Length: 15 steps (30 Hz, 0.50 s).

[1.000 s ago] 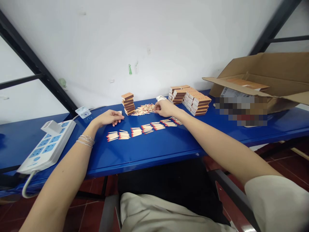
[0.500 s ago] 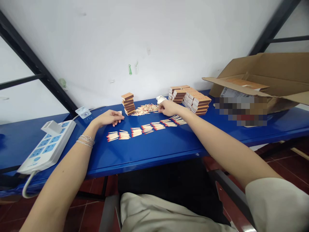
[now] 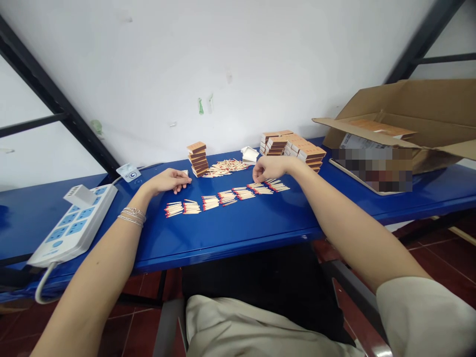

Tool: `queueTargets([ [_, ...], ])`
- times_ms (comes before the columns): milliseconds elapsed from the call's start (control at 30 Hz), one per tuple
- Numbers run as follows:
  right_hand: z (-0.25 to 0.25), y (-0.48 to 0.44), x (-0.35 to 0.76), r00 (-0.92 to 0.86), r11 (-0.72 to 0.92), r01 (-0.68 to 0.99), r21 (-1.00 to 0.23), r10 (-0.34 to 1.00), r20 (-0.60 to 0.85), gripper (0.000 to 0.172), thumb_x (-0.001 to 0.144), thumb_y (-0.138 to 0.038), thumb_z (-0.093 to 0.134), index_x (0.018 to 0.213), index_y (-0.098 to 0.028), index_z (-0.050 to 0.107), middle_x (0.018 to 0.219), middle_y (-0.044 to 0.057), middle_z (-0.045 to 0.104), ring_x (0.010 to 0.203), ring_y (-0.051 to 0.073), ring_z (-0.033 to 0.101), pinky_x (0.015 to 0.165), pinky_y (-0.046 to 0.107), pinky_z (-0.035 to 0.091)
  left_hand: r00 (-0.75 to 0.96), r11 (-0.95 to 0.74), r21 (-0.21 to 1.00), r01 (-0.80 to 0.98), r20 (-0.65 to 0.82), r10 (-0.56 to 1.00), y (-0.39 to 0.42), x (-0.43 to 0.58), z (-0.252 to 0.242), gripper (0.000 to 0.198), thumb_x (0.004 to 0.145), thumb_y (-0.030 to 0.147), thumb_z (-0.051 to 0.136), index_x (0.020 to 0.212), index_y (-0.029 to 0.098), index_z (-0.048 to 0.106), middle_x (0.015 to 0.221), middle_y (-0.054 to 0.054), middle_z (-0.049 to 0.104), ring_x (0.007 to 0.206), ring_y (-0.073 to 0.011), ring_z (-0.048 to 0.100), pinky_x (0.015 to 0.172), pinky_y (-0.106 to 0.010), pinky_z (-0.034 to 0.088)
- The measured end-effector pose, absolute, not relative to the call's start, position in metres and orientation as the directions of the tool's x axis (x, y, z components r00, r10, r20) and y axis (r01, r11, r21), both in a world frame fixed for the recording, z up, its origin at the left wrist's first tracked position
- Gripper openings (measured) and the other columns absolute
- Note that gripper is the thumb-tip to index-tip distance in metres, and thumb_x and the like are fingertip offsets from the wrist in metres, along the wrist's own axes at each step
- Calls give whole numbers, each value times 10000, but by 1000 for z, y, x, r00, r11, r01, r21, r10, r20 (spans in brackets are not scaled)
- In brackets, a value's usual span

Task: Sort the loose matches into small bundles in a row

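On the blue table, bundles of red-tipped matches (image 3: 210, 203) lie in a slanting row. Behind them is a loose heap of matches (image 3: 227, 167). My right hand (image 3: 271, 168) is just above the right end of the row, its thumb and fingers pinched together; whatever is in the pinch is too small to see. To the left of the heap rests my left hand (image 3: 171, 181), fingers curled and thumb side up. A small white edge (image 3: 185, 172) shows just behind its fingers; what it belongs to is hidden. Beside that hand stands a stack of matchboxes (image 3: 197, 159).
White matchbox trays (image 3: 250, 155) sit behind the heap, next to a large block of stacked matchboxes (image 3: 293, 146). An open cardboard box (image 3: 427, 124) stands at the right. On the left lies a white power strip (image 3: 76, 223) with a plug in it. A wall rises behind.
My right hand has moved from the loose heap toward me and slightly right, over the right end of the row. The white trays are now uncovered. My left hand has stayed put.
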State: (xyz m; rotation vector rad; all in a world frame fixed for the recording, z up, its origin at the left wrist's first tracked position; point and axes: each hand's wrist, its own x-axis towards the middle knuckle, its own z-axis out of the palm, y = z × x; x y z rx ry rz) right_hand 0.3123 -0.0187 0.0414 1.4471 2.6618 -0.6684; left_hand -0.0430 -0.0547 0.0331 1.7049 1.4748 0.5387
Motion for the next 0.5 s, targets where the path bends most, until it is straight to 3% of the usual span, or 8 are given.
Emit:
queueTargets([
  [67,37,-17,312,-549,460,805,-374,817,-176,119,691,-178,683,793,-186,744,775,18,727,714,156,634,659,245,453,231,1,792,611,-180,956,-55,-42,34,188,756,311,747,749,132,690,580,3,577,464,-62,470,439,-187,414],
  [267,17,-12,282,-548,566,718,-404,818,172,161,760,-217,653,882,-147,732,836,40,715,673,114,589,609,215,410,216,7,789,614,-177,960,-58,-39,36,186,735,306,767,733,138,690,565,4,577,454,-62,467,433,-187,407],
  [500,4,-7,244,-454,515,786,-342,857,246,148,805,-233,617,866,-161,731,858,69,732,748,161,618,668,243,410,214,11,787,617,-181,960,-58,-39,37,183,740,302,761,720,135,688,561,5,573,452,-61,464,437,-191,411],
])
